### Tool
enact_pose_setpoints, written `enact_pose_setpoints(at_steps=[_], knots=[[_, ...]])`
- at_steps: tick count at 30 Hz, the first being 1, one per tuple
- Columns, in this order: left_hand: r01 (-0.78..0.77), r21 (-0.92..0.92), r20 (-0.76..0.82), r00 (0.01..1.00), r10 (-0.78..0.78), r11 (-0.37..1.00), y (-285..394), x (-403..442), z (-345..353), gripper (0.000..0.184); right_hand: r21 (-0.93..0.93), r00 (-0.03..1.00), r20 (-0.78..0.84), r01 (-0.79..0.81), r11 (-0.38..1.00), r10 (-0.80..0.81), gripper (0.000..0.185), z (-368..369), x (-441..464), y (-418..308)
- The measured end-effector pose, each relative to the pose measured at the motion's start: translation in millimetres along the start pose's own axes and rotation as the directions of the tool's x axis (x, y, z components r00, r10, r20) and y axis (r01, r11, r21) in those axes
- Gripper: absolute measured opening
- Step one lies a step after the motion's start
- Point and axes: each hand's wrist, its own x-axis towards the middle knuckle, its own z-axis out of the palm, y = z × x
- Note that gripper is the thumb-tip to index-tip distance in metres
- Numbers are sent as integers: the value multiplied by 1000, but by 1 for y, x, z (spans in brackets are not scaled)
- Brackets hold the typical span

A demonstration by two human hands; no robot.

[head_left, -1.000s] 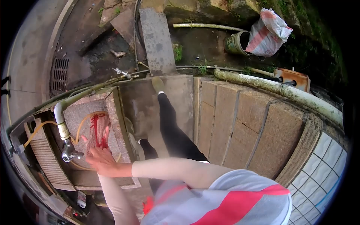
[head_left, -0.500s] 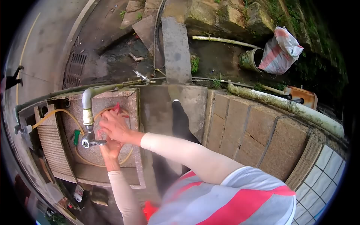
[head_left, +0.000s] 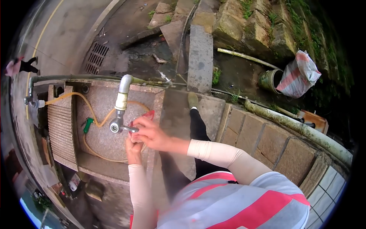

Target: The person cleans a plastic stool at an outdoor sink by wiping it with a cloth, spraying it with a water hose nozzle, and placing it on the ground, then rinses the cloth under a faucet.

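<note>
My right hand [head_left: 152,135] is over the stone sink with its fingers bent and close together. Thin red material [head_left: 150,114], perhaps plastic or cloth, sticks out beside these fingers; its kind is unclear. Just below, my left hand [head_left: 134,149] is turned up with curled fingers, pressed against the right one. What lies between the two hands is hidden. The metal tap [head_left: 115,126] hangs from a grey pipe, its lever [head_left: 130,129] overlapping my right fingertips in the view. I cannot tell if they touch it.
The sink [head_left: 158,101] has a ribbed washboard slab [head_left: 61,129] at left. A yellow hose [head_left: 89,105] and a green nozzle [head_left: 88,125] lie in it. Beyond are a bucket [head_left: 267,81], a striped sack [head_left: 299,76] and a mossy pipe [head_left: 293,124]. A person [head_left: 26,65] is on the road.
The view has shifted, so the sink and tap appear further right. My hands have drawn closer together, with the right fingers now more closed. More of the person on the road shows.
</note>
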Motion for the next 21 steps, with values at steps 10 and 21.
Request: enact_pose_setpoints(at_steps=[10, 21], knots=[[231, -834, -7, 904, -428, 501, 38, -27, 0, 59, -459, 892, 182, -296, 838, 415, 24, 31, 30, 85], [104, -927, 0, 960, -280, 359, 65, 43, 57, 44, -444, 497, 766, 868, 223, -407, 50, -64, 118, -120]])
